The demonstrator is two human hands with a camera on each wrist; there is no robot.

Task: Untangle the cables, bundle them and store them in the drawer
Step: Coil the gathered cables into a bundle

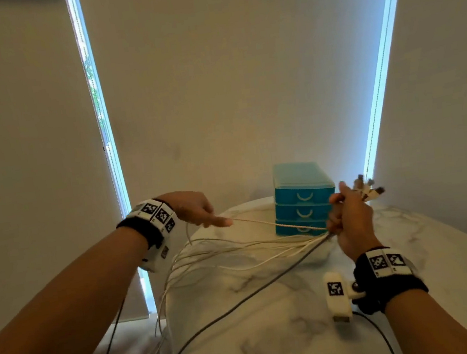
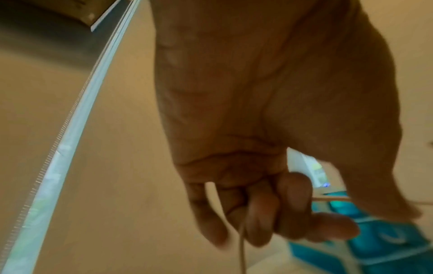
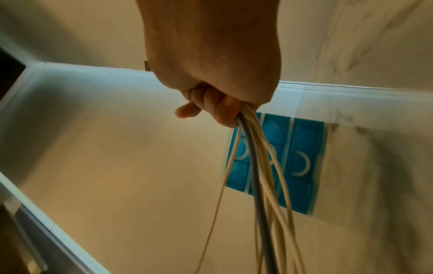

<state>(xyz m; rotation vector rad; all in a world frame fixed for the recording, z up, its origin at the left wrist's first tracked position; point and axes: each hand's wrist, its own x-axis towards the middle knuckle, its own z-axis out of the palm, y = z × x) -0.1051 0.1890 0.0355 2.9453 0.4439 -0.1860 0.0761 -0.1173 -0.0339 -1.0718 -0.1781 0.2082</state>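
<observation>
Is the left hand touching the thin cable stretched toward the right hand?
Touching. The left wrist view shows the left hand with fingers curled around the thin cable.

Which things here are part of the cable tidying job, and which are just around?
Part of the job:
- cables, gripped near their plug ends by the right hand
- one pale cable, pinched by the left hand
- blue drawer unit, drawers closed

Just around:
- marble table
- window blinds

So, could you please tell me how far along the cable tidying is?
Done: plug ends gathered in the right hand. In hand: the left hand pulls one white cable straight out of the cables. Left: coiling, bundling and storing; the blue drawer unit looks closed.
</observation>
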